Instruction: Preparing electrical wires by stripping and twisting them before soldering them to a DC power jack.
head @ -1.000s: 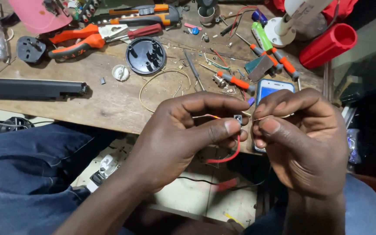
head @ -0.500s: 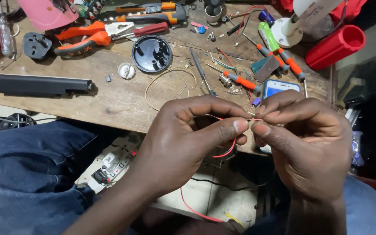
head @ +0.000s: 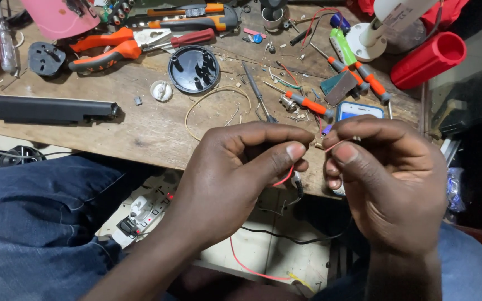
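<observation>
My left hand (head: 235, 173) and my right hand (head: 389, 173) meet in front of the wooden workbench (head: 140, 122), fingertips almost touching. Both pinch a thin red wire (head: 283, 179) between thumb and forefinger. The wire loops down below my left thumb and trails toward the floor, where it shows again near my lap. Its bare end between the fingertips is tiny and mostly hidden. A small black part hangs on a dark lead just under my left hand.
The bench holds orange-handled pliers (head: 107, 47), a round black plug cover (head: 194, 68), a long black bar (head: 51, 108), small orange screwdrivers (head: 308, 105), a phone (head: 358, 110), a red cylinder (head: 428, 58) and a white lamp base (head: 366, 44). A white power strip (head: 140, 214) lies below.
Both hands have shifted slightly right and lower in view. The small component seen between the fingers a second ago is hidden now, and the fingertips pinch the wire end closer together.
</observation>
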